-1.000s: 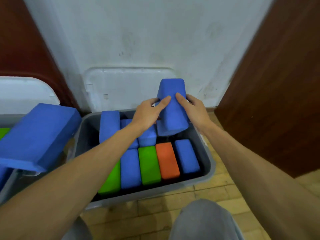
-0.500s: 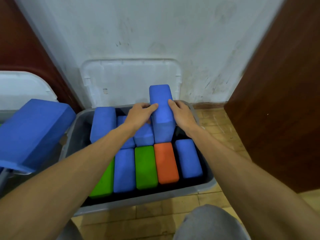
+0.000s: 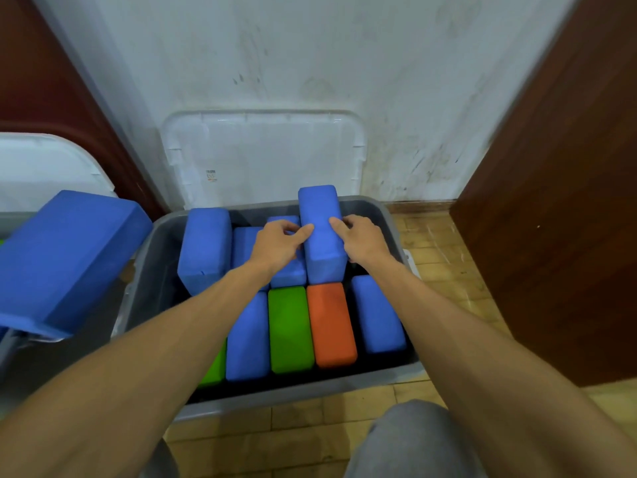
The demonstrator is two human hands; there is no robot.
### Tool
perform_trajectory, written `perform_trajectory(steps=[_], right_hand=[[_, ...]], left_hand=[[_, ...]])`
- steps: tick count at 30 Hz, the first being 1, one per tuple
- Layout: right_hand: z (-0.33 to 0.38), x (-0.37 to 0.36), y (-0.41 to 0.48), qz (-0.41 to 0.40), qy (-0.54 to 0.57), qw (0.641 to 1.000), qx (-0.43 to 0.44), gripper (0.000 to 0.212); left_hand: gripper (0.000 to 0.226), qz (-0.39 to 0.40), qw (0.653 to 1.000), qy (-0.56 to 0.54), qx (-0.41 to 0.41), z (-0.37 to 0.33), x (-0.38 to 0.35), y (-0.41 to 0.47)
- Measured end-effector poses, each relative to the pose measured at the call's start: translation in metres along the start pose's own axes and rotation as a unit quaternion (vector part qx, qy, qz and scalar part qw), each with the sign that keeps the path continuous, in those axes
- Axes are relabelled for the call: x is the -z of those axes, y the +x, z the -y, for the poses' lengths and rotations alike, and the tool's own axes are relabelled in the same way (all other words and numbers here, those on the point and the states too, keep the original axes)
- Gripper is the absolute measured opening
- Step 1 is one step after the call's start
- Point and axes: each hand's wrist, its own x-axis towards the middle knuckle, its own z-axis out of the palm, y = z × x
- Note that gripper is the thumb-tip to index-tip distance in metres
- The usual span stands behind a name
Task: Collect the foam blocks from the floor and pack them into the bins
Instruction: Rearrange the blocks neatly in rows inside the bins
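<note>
**Hazards (judged from present state)**

- The blue rectangular foam block (image 3: 322, 236) is only part-seated in the rear row of the grey plastic bin (image 3: 303, 391). Its far end stands above the bin's rear rim. If let go now it will prob. spring back or tip toward the rear wall.
- The slot looks tight, w/ a blue foam neighbour touching the left side. Foam grips foam, so a hard push may wedge the block askew or drag the neighbour down w/ it.
- The tall blue foam block (image 3: 205, 246) at the bin's rear-left corner also rides high. A jolt to the row could shift it.
- With blocks proud of the rim, the white plastic lid (image 3: 265, 157) leaning behind the bin prob. won't seat.

**Hands**

- Left hand (image 3: 279, 244): fingers curled, thumb and forefinger pinching the block's left side.
- Right hand (image 3: 362, 241): forefinger on the upper face, other fingers curled at the right side.
- The block is held between both.

**Position / orientation**

- Location: rear row of the bin, right of centre, directly behind the orange foam block (image 3: 331, 326).
- Long axis: runs front-to-rear of the bin and is tilted. The near end is low, at approx. row level, and the far end is raised, pointing at the rear wall and lid.
- A broad face looks up. Depth of the low end in the slot can't be determined.
</note>
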Motion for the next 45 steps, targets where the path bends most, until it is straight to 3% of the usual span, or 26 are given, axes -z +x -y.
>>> perform_trajectory(steps=[3, 5, 9, 13, 20, 24, 27, 30, 34, 36, 41, 45], right_hand=[[0.012, 0.003, -0.007, -0.039, -0.101, 0.994, 0.022, 0.027], [0.024, 0.003, -0.016, -0.073, -0.163, 0.982, 0.059, 0.034], [0.059, -0.018, -0.037, -0.104, -0.238, 0.953, 0.157, 0.034], [0.101, -0.068, -0.052, 0.008, -0.186, 0.962, 0.198, 0.030], [0.171, -0.164, -0.095, 0.128, -0.151, 0.959, 0.204, 0.031], [0.198, -0.207, -0.118, 0.203, -0.067, 0.970, 0.112, 0.025], [0.209, -0.238, -0.128, 0.237, 0.061, 0.969, 0.025, 0.020], [0.211, -0.266, -0.128, 0.271, 0.133, 0.952, -0.053, 0.050], [0.210, -0.290, -0.131, 0.269, 0.258, 0.920, -0.116, 0.054], [0.211, -0.290, -0.134, 0.253, 0.314, 0.909, -0.108, 0.055], [0.217, -0.267, -0.131, 0.155, 0.327, 0.930, -0.061, 0.068], [0.224, -0.227, -0.120, 0.137, 0.323, 0.936, -0.028, 0.060]], left_hand=[[0.027, 0.005, 0.999, 0.039, -0.016, -0.002, 0.012, -0.003], [0.019, 0.017, 0.998, 0.062, -0.025, -0.004, 0.030, -0.008], [0.021, 0.042, 0.982, 0.160, -0.091, 0.002, 0.083, -0.027], [0.032, 0.041, 0.957, 0.250, -0.140, 0.021, 0.157, -0.053], [0.029, -0.080, 0.948, 0.293, -0.100, 0.096, 0.280, -0.098], [0.054, -0.097, 0.938, 0.333, -0.025, 0.135, 0.301, -0.109], [0.068, -0.064, 0.936, 0.343, 0.036, 0.166, 0.306, -0.113], [0.083, -0.035, 0.930, 0.366, 0.010, 0.195, 0.316, -0.120], [0.081, -0.072, 0.924, 0.373, -0.045, 0.204, 0.318, -0.126], [0.079, -0.089, 0.933, 0.344, -0.053, 0.202, 0.315, -0.126], [0.076, -0.118, 0.925, 0.354, -0.076, 0.186, 0.309, -0.131], [0.087, -0.133, 0.938, 0.289, -0.139, 0.162, 0.307, -0.126]])
